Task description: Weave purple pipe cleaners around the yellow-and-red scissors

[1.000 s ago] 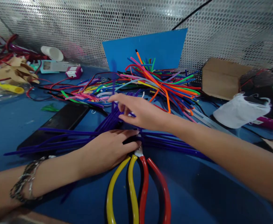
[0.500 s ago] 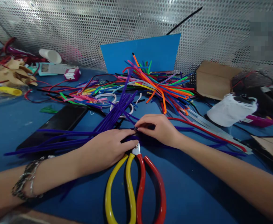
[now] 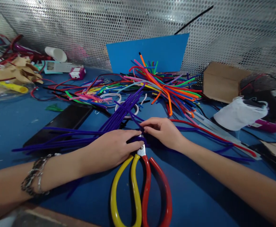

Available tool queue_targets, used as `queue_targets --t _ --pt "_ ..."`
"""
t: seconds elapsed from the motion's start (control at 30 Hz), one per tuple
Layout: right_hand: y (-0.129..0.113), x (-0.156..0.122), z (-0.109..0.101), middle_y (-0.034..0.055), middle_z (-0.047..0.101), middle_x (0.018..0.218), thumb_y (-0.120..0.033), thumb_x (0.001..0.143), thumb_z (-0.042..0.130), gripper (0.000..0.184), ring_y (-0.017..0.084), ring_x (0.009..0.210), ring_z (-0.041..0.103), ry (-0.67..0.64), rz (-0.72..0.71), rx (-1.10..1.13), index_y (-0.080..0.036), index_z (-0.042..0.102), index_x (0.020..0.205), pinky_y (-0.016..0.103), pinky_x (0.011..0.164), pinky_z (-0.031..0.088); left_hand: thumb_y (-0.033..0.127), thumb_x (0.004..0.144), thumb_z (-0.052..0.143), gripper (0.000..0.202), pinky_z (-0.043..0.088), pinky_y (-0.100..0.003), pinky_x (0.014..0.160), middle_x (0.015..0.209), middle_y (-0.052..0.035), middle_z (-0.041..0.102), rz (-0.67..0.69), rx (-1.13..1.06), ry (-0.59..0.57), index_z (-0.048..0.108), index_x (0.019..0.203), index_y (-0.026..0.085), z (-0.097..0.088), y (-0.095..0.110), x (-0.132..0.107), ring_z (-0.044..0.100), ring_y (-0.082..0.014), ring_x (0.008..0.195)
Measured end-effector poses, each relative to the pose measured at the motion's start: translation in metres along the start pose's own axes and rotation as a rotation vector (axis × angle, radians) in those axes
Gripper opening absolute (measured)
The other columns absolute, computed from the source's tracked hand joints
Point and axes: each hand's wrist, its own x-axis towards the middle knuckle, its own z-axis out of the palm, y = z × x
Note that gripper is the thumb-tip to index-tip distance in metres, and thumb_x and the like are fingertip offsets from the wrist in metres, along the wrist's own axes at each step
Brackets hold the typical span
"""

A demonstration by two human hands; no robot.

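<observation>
Purple pipe cleaners (image 3: 119,115) lie in a loose bundle fanned out across the table. My left hand (image 3: 112,148) rests palm down over them, its thumb and forefinger closed on a bent purple strand. Close beside those fingertips, my right hand (image 3: 165,134) pinches a purple pipe cleaner between thumb and forefinger. Scissors (image 3: 141,150) with one yellow and one red handle lie below the fingertips, handles toward me. Their blades are mostly hidden under the strands and fingers.
A heap of multicoloured pipe cleaners (image 3: 171,91) lies at the back before a blue board (image 3: 149,52). A black flat case (image 3: 64,119) sits left, and a roll of white thread (image 3: 240,113) stands right. White rings (image 3: 135,110) lie beyond the bundle.
The whole scene has shifted slightly right in view as my head moved. Both hands keep nearly the same pinch; a little more scissor metal shows between them.
</observation>
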Motion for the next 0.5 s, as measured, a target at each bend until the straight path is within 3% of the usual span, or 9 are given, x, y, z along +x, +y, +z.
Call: queue_targets --t 0.17,0.5 --pt "-0.004 0.004 -0.004 0.004 0.068 0.079 -0.013 0.075 0.057 0.013 0.012 0.072 0.062 -0.011 -0.047 -0.107 -0.015 0.07 0.078 0.024 0.067 0.047 0.012 0.085 0.042 0.028 0.053 -0.036 0.074 0.113 -0.0134 0.059 -0.029 -0.005 -0.025 0.058 0.108 0.019 -0.001 0.001 0.0 0.061 -0.0233 0.094" --pt "-0.014 0.035 -0.022 -0.0017 0.064 0.061 -0.008 0.071 0.056 0.015 0.009 0.057 0.058 -0.387 0.012 -0.137 -0.013 0.069 0.077 0.019 0.055 0.044 0.013 0.083 0.044 0.029 0.052 -0.035 0.076 0.113 -0.0127 0.058 0.012 -0.011 -0.014 0.057 0.109 0.017 0.001 -0.002 0.0 0.06 -0.0234 0.094"
